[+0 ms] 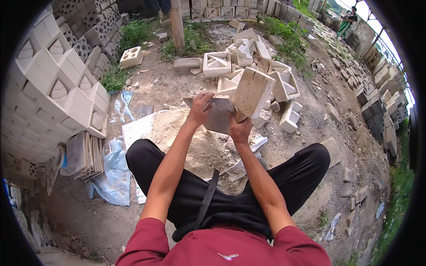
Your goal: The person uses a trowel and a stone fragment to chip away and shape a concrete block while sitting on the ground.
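My left hand [200,110] is closed on the far left edge of a flat dark grey board [218,116], which hangs tilted over a heap of pale sandy powder [177,137]. My right hand [240,131] is wrapped round the short handle of a thick wooden paddle [254,92], its worn, pale, rectangular head pointing up and away from me. Paddle and board overlap close to my right fingers; whether they touch, I cannot tell. Under the powder, a white sheet [138,127] shows at the left.
Cream decorative blocks [217,64] lie jumbled ahead. A tall stack of blocks [66,93] rises at left, with thin boards [88,155] leaning below. A wooden post [176,26] stands ahead. Grey blocks [377,111] line the right, where a person [348,22] is far off.
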